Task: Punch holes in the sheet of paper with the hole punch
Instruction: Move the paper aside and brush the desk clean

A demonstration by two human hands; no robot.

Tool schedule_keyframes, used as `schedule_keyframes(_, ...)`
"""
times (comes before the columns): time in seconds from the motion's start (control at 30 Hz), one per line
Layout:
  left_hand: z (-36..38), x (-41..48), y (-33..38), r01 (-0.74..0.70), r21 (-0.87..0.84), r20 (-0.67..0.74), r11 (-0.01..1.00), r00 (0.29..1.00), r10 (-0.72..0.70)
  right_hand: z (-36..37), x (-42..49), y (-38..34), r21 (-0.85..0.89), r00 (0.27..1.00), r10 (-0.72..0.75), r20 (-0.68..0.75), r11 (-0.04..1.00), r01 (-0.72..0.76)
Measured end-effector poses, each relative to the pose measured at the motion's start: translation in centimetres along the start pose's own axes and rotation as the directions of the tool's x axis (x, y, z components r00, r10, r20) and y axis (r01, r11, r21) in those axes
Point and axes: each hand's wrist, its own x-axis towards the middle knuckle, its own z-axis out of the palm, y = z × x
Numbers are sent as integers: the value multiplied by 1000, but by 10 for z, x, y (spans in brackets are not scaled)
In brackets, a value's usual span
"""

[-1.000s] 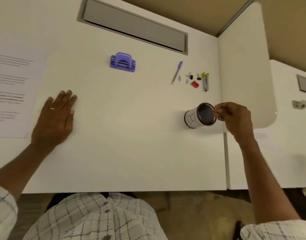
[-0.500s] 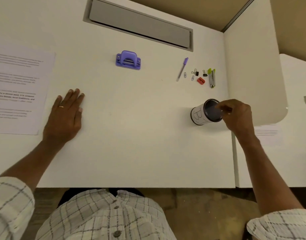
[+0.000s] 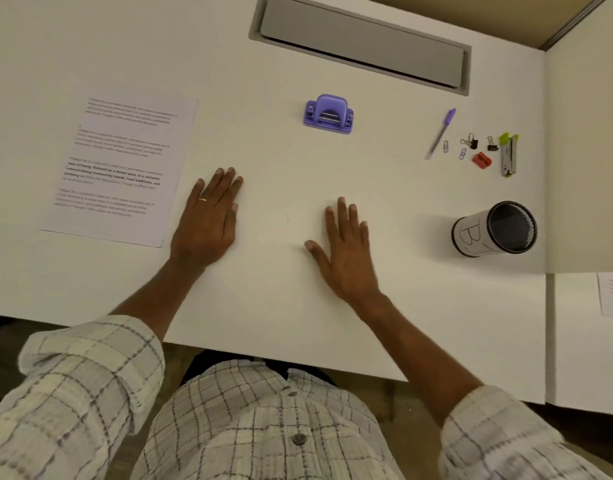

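Note:
A purple hole punch (image 3: 328, 114) stands on the white desk (image 3: 298, 306), far from me and near the middle. A printed sheet of paper (image 3: 121, 168) lies flat at the left. My left hand (image 3: 209, 216) rests palm down just right of the sheet, fingers together, a ring on one finger. My right hand (image 3: 346, 251) lies palm down beside it, fingers spread, holding nothing. Both hands are well short of the punch.
A black mesh pen cup (image 3: 495, 228) marked "B" stands at the right. Behind it lie a purple pen (image 3: 441, 133), paper clips, binder clips (image 3: 471, 142), a red sharpener (image 3: 482, 160) and a stapler (image 3: 509, 154). A grey cable slot (image 3: 360, 45) runs along the back. A divider panel (image 3: 585, 150) closes the right side.
My right hand has let go of the pen cup's rim and moved left onto the desk, palm down. The view has shifted left, showing more of the sheet.

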Motion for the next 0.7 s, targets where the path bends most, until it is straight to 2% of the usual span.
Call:
schedule_keyframes(0.13,-3,0,2,13,4,20,1000,1000,-13,26,9,-26,-66,998,56,-27,996,-58)
schedule_keyframes(0.3,-6,0,2,17,1,27,1000,999,-17,37,0,-37,-127,996,-84,-24,989,80)
schedule_keyframes(0.53,-7,1,4,26,-3,38,1000,999,-26,19,27,-20,5,968,-79,-238,997,82)
schedule_keyframes(0.7,-7,0,4,22,-3,22,1000,1000,-22,10,54,-12,113,966,-145,-214,979,172)
